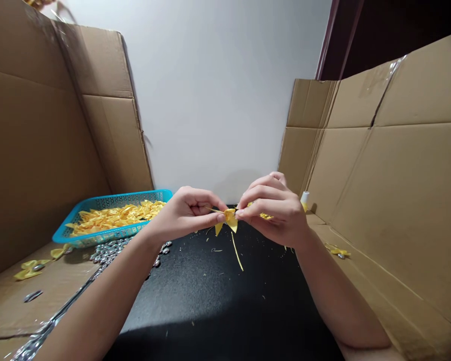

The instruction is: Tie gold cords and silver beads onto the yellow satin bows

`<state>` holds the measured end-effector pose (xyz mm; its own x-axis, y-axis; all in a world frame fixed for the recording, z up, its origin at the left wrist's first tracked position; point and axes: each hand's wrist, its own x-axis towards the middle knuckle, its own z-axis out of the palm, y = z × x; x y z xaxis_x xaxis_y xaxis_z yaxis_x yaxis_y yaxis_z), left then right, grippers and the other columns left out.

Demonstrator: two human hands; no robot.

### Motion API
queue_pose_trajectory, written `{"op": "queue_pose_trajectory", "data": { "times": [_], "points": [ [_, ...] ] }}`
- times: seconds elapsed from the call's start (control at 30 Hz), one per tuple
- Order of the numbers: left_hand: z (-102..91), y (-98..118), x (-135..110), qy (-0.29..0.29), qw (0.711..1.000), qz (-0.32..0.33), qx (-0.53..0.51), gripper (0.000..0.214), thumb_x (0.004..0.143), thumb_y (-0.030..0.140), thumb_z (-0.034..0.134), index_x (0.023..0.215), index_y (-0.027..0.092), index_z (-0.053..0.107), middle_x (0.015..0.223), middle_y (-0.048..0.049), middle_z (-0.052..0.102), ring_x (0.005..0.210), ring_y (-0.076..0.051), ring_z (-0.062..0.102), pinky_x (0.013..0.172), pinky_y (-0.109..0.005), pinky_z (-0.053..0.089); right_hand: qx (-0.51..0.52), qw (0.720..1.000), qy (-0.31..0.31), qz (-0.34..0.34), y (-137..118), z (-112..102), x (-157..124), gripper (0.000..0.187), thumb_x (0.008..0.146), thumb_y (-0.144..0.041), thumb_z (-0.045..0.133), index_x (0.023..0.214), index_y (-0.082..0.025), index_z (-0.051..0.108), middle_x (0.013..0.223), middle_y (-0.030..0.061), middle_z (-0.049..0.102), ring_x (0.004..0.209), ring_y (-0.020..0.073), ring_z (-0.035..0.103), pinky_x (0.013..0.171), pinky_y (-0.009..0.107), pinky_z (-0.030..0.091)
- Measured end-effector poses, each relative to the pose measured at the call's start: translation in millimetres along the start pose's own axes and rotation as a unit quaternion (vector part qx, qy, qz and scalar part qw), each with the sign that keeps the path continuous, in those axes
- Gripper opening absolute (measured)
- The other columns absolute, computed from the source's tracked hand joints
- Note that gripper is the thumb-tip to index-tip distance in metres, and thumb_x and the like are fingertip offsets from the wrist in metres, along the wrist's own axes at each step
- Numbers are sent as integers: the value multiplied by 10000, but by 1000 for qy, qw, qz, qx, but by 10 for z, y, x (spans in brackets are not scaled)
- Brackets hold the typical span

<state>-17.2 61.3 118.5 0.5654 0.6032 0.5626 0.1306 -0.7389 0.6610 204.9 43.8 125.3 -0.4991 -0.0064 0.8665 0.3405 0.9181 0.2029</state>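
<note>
Between my two hands, above the black table, is a yellow ribbon bow (231,220). My left hand (190,213) pinches its left side between thumb and forefinger, and a thin yellow strand sticks out by those fingers. From the right, my right hand (272,210) pinches the bow's other edge with thumb and fingertips. Pointed ribbon tails hang below the fingers. A narrow yellow strand (237,252) slants down beneath the bow; whether it hangs from it or lies on the table I cannot tell.
At left stands a blue plastic basket (73,238) heaped with yellow bows (116,218). Silver oval beads (110,251) lie before it. Cardboard walls (398,175) flank the black table (210,301). A small white-capped bottle (305,198) and a loose bow (338,250) are at right.
</note>
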Motion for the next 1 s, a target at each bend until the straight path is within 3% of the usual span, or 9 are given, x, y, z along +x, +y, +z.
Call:
{"op": "queue_pose_trajectory", "data": {
  "times": [0.13, 0.3, 0.47, 0.6, 0.73, 0.8, 0.9, 1.0],
  "points": [
    [-5, 4, 9, -4, 999, 22, 26, 106, 825, 238, 649, 805, 149, 703, 510, 39, 494, 446, -69, 361, 395, -197, 276, 1, 1000, -4, 6, 11, 23, -1, 146, 850, -142, 657, 741, -231, 620, 785, -54, 711, 820, 140, 608, 820, 369, 315],
    [48, 50, 9, 64, 984, 99, 137, 59, 814, 162, 653, 765, 144, 682, 471, 111, 222, 430, -55, 170, 373, -198, 139, -59, 998, 13, -10, -17, 51, -4, 154, 849, -132, 644, 739, -228, 594, 787, -62, 719, 833, 147, 615, 829, 383, 296],
    [72, 91, -1, 93, 969, 144, 176, 58, 817, 129, 653, 764, 147, 663, 496, 108, 215, 437, -51, 189, 383, -180, 163, -71, 997, 34, -21, -50, 57, -11, 148, 846, -136, 650, 754, -235, 589, 802, -73, 727, 865, 148, 621, 853, 387, 308],
    [58, 98, -20, 43, 977, 153, 145, 83, 819, 126, 656, 742, 158, 659, 481, 110, 239, 422, -47, 179, 369, -178, 147, 0, 1000, 17, -12, -68, 57, 11, 132, 849, -160, 651, 758, -245, 606, 788, -63, 716, 880, 159, 610, 861, 391, 343],
    [54, 128, -37, 59, 976, 152, 145, 101, 814, 139, 664, 716, 163, 656, 464, 114, 215, 416, -51, 160, 367, -192, 127, 129, 989, 1, 78, -72, 78, 41, 126, 815, -201, 690, 921, -221, 626, 961, 18, 707, 941, 173, 615, 869, 374, 431],
    [51, 151, -41, 58, 976, 146, 154, 96, 817, 146, 661, 723, 165, 663, 454, 112, 243, 416, -52, 168, 371, -197, 130, 192, 975, -20, 109, -60, 80, 42, 147, 821, -191, 682, 959, -191, 633, 947, 39, 699, 901, 158, 629, 827, 342, 472],
    [39, 189, -35, 47, 969, 149, 191, 80, 820, 151, 658, 747, 171, 687, 445, 103, 310, 426, -58, 184, 386, -204, 161, 254, 958, -40, 127, -29, 64, 32, 19, 831, -159, 672, 827, -169, 656, 811, 20, 676, 784, 123, 622, 755, 291, 490],
    [19, 226, -25, 29, 961, 162, 222, 100, 814, 154, 662, 724, 182, 696, 459, 77, 421, 434, -63, 256, 410, -207, 223, 289, 937, -95, 171, 6, 39, 29, 51, 829, -139, 666, 788, -158, 642, 819, 20, 652, 778, 110, 606, 736, 268, 485]
  ]
}}
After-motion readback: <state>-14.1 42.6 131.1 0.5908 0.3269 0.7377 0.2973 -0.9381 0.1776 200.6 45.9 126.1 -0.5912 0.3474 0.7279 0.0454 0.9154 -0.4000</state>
